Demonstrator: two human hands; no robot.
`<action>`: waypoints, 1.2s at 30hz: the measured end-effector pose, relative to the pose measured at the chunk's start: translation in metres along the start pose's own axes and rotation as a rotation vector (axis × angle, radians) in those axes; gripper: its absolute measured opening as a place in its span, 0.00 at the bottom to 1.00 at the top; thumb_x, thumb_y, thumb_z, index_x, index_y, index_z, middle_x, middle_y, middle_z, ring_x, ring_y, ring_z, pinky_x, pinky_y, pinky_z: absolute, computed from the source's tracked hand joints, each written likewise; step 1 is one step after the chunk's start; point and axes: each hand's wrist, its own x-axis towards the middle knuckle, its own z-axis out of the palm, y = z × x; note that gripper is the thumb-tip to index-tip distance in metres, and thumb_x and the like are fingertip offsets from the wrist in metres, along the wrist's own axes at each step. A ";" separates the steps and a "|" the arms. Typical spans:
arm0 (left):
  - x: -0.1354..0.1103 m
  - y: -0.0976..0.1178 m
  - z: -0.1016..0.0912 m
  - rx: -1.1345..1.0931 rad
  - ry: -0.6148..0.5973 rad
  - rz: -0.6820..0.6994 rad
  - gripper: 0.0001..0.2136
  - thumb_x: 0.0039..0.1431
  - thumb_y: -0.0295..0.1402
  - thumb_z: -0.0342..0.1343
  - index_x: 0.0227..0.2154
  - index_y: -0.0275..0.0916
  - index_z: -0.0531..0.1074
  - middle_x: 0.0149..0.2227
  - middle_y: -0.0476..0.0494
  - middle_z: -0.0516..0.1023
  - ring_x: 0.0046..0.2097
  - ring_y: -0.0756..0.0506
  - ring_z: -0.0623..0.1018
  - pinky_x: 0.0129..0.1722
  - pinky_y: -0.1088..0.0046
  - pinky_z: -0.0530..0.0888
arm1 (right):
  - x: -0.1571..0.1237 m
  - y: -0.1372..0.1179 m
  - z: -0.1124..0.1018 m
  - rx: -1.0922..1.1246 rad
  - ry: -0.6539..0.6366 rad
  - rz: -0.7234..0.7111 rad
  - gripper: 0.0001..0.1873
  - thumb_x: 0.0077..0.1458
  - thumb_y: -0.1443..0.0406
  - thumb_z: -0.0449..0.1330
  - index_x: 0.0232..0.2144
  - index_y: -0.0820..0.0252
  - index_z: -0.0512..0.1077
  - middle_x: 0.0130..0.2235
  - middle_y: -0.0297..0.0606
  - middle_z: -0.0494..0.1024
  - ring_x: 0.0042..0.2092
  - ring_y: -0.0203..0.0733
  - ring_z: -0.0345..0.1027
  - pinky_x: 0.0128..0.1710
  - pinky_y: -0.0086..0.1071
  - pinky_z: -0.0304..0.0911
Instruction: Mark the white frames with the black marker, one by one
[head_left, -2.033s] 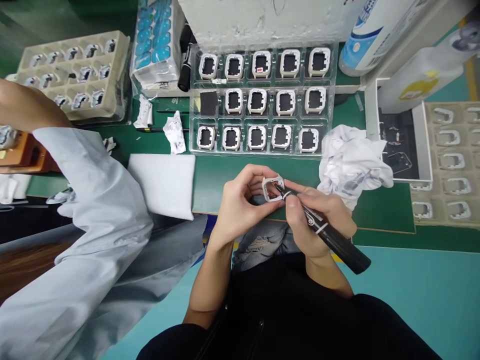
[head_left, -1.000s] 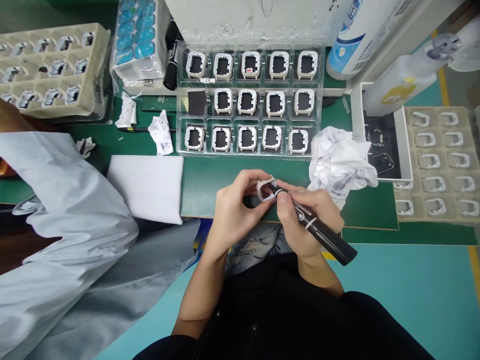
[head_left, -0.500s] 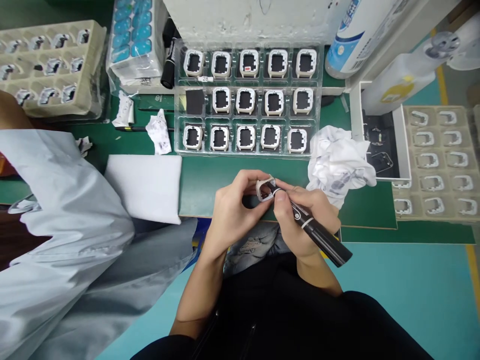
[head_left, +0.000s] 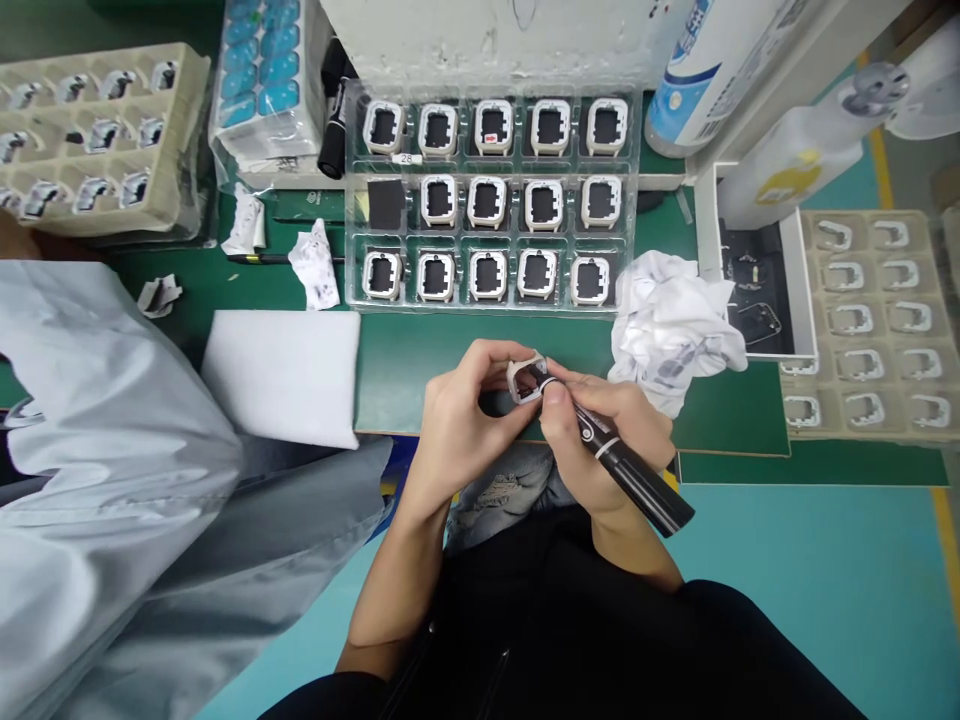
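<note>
Above the table's front edge, my left hand (head_left: 461, 425) pinches a small pale watch case frame (head_left: 514, 384) between thumb and fingers. My right hand (head_left: 600, 430) grips a thick black marker pen (head_left: 641, 482), its tip end at the frame's inner side. The exact contact of the tip is hidden by the fingers. Behind my hands lies a clear plastic tray (head_left: 491, 308) with rows of similar frames; one pocket at the left of the middle row shows only a dark pad (head_left: 385, 205).
A crumpled white cloth (head_left: 667, 325) lies right of the tray, beside a white box (head_left: 804, 290) and a beige tray (head_left: 889, 425). On the left are a white foam pad (head_left: 281, 375), stained wipes (head_left: 313, 265), another parts tray (head_left: 161, 150) and a co-worker's grey sleeve (head_left: 97, 400).
The co-worker's sleeve at the left has shifted down and left, uncovering more of a wipe. My hands keep nearly the same hold; the whole view slides slightly.
</note>
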 end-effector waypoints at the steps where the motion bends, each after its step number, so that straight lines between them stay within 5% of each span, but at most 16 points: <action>1: 0.000 0.000 0.000 0.000 -0.002 -0.010 0.20 0.69 0.43 0.83 0.55 0.47 0.82 0.50 0.47 0.95 0.46 0.45 0.95 0.52 0.71 0.93 | 0.000 0.000 0.000 -0.011 -0.002 0.015 0.12 0.73 0.73 0.74 0.47 0.49 0.80 0.40 0.31 0.91 0.44 0.55 0.95 0.44 0.37 0.95; 12: 0.000 -0.001 0.000 -0.028 -0.002 -0.061 0.22 0.68 0.47 0.84 0.55 0.46 0.82 0.52 0.44 0.95 0.48 0.43 0.95 0.53 0.68 0.93 | -0.001 0.001 0.000 -0.036 -0.002 0.016 0.10 0.75 0.69 0.73 0.45 0.48 0.79 0.37 0.30 0.90 0.42 0.55 0.95 0.39 0.37 0.94; 20: 0.002 -0.001 -0.001 -0.060 -0.015 -0.084 0.21 0.66 0.39 0.83 0.55 0.46 0.82 0.51 0.45 0.95 0.47 0.44 0.95 0.52 0.70 0.93 | 0.000 0.003 -0.001 -0.005 -0.013 0.014 0.10 0.75 0.69 0.73 0.44 0.49 0.78 0.36 0.29 0.89 0.43 0.56 0.95 0.35 0.35 0.92; 27: 0.000 -0.002 -0.001 -0.089 -0.024 -0.088 0.20 0.67 0.36 0.82 0.55 0.46 0.81 0.51 0.46 0.95 0.47 0.46 0.94 0.53 0.71 0.93 | 0.000 0.003 0.000 0.025 -0.005 -0.004 0.11 0.73 0.71 0.75 0.46 0.50 0.79 0.37 0.30 0.90 0.42 0.55 0.95 0.44 0.37 0.95; 32: 0.000 -0.002 -0.001 -0.086 -0.025 -0.109 0.22 0.66 0.43 0.84 0.55 0.46 0.81 0.52 0.44 0.94 0.48 0.44 0.95 0.53 0.69 0.93 | 0.000 -0.001 -0.002 -0.010 -0.038 0.036 0.11 0.74 0.71 0.74 0.44 0.49 0.79 0.39 0.30 0.91 0.44 0.55 0.95 0.43 0.37 0.95; 36: 0.001 0.000 -0.001 -0.106 -0.028 -0.099 0.21 0.66 0.38 0.83 0.55 0.46 0.81 0.50 0.46 0.94 0.47 0.45 0.94 0.53 0.71 0.93 | 0.000 0.000 -0.001 0.000 -0.011 0.034 0.10 0.74 0.70 0.73 0.45 0.49 0.79 0.38 0.30 0.91 0.44 0.56 0.95 0.41 0.37 0.94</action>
